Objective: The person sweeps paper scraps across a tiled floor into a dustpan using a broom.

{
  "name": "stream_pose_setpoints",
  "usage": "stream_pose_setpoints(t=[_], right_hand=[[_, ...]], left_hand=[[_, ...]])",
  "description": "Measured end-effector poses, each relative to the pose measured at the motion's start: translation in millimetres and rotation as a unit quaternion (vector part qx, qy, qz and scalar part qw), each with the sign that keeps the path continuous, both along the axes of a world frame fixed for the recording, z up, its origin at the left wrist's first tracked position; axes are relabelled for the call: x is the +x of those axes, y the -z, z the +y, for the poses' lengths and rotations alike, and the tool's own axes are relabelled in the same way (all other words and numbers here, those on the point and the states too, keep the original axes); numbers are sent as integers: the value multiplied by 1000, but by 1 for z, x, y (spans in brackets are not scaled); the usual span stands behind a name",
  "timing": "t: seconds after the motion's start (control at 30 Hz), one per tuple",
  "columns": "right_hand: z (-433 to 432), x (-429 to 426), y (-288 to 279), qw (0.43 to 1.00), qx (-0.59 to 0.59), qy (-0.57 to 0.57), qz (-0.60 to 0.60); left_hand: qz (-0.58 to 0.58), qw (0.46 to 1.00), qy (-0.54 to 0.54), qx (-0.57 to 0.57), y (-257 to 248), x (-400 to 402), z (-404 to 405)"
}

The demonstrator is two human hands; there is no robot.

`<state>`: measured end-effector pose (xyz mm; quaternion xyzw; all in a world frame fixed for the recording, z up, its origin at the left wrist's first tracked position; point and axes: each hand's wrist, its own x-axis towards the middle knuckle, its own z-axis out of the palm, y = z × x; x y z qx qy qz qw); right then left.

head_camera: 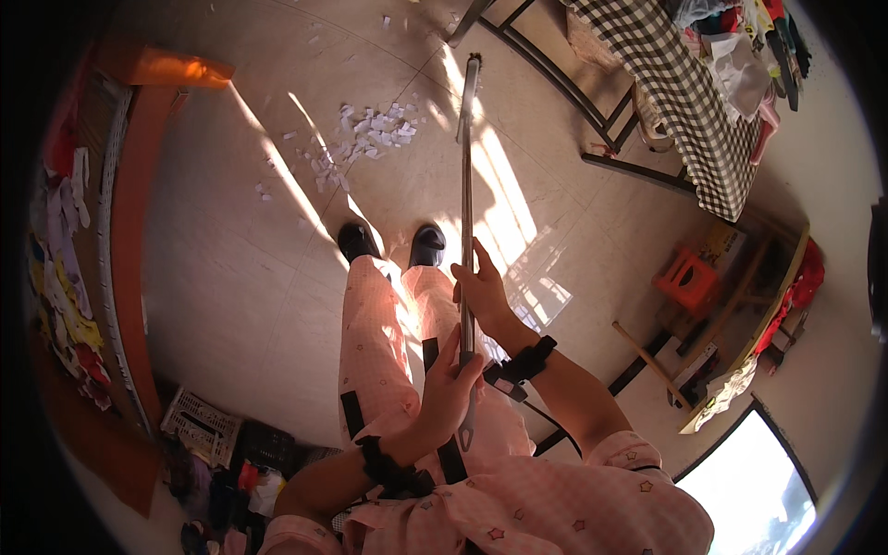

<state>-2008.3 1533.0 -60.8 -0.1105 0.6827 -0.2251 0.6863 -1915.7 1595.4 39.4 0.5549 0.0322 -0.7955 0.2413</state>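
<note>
Both hands grip one long metal broom-like pole [467, 187] that runs straight ahead of me. My left hand [444, 395] holds its grey end grip, low near my lap. Further up the shaft, my right hand [485, 288] is closed around it. A small dark tip shows at the far end; its head is mostly hidden from this angle, so its kind is uncertain. Small white paper scraps [381, 132] lie in a loose heap on the tiled floor, left of the pole's far half, with more scattered nearby. The pole does not touch the heap.
A table with a checkered cloth [683, 111] and dark metal legs stands at upper right. An orange plastic stool [687, 281] is beside a wooden table at right. An orange-edged bench [135, 243] holding fabric runs along the left. Crates [201, 427] stand at lower left.
</note>
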Motion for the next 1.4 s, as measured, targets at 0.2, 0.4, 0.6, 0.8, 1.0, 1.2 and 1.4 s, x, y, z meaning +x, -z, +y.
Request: stream_pose_setpoints(t=[0.2, 0.4, 0.6, 0.8, 1.0, 1.2, 1.4], right_hand=[[-62, -56, 73, 990, 37, -99, 92], [-118, 43, 108, 950, 59, -248, 177], [-133, 149, 76, 955, -48, -276, 96], [-88, 146, 13, 971, -14, -217, 97], [-35, 128, 46, 974, 142, -149, 96], [-52, 219, 72, 986, 138, -92, -19], [-107, 273, 70, 993, -15, -78, -83]], left_hand=[[94, 995, 33, 23, 91, -14, -86], [90, 993, -37, 63, 128, 76, -116], [-47, 988, -149, 12, 91, 137, -113], [49, 998, -13, -22, 34, 158, -73], [203, 961, -80, 169, 74, 178, -59], [76, 990, -27, 119, 74, 262, -88], [-108, 989, 44, -94, 65, 282, -115]])
